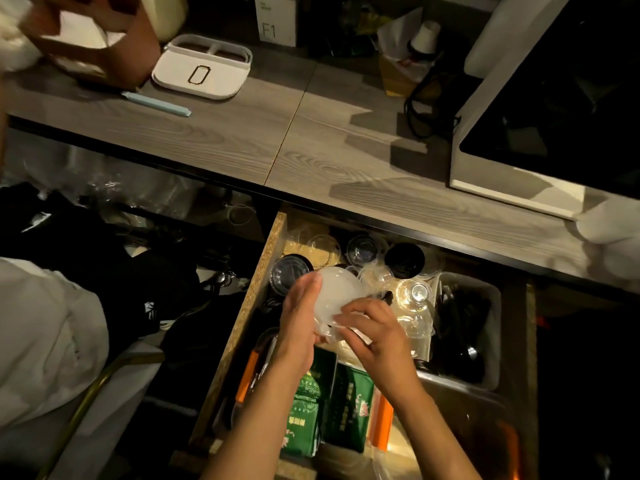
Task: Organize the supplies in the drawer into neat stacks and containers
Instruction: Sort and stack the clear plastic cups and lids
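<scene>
Translucent lid stack [337,292], lower edge behind fingers [360,311]

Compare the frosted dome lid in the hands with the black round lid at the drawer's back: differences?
The frosted translucent plastic dome lid is pale; the black round lid is dark and opaque. The dome lid is held above the drawer by the left hand and right hand; the black lid sits untouched in the drawer. Both are round.

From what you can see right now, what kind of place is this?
Probably a drink or snack counter in a small shop. The open drawer holds clear plastic lids and cups, green packets lie at its front, and a white scale stands on the wood-grain counter.
</scene>
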`<state>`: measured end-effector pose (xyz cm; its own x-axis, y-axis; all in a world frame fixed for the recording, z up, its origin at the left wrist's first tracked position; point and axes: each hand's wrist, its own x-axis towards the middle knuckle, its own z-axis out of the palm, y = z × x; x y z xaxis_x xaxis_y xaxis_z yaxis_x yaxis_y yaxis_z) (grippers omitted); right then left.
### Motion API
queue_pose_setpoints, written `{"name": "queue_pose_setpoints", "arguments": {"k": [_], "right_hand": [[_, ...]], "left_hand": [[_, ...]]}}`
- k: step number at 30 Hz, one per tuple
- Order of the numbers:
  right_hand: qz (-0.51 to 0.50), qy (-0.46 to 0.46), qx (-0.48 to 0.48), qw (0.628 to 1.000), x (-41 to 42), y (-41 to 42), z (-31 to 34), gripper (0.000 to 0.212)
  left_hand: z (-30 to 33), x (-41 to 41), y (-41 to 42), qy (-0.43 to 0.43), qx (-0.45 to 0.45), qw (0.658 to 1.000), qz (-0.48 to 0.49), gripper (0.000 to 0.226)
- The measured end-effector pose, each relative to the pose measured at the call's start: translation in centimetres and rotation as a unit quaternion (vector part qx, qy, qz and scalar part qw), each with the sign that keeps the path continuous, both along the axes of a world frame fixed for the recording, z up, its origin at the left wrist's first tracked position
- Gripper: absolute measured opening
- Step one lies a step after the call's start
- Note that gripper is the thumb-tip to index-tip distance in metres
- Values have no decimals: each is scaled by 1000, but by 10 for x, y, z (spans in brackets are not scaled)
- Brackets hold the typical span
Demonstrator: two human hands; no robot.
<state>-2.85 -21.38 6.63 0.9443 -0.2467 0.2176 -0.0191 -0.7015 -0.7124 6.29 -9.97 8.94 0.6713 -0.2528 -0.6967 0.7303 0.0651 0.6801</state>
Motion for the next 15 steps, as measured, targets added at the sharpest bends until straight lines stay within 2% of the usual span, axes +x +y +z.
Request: {"name": "queue_pose_setpoints", "arguments": {"k": [1,2,4,6,8,10,13,15], "right_hand": [[-4,0,6,1000,-2,0,3,21],[-8,2,10,1000,-5,0,8,23],[-27,19,47,998,-8,2,23,28],[-77,27,138,987,-11,7,43,26],[-160,-4,209,965,-9,14,63,19],[-244,-17,246,938,-6,18,80,25],[-303,60,255,916,-2,18,95,37],[-320,79,245,912,-2,17,99,34]], "left_hand": [[7,-1,-1,-17,7,1000,-1,22],[12,-2,-3,-35,9,999,-2,14],[16,-3,-4,-63,6,998,-6,26],[24,-5,-4,-84,11,996,-16,30],[32,-8,-3,-97,7,995,-34,32],[42,-11,-3,-125,8,991,-53,31],[58,-16,-3,-154,17,985,-77,28],[65,-18,-3,-169,20,981,-94,26]]}}
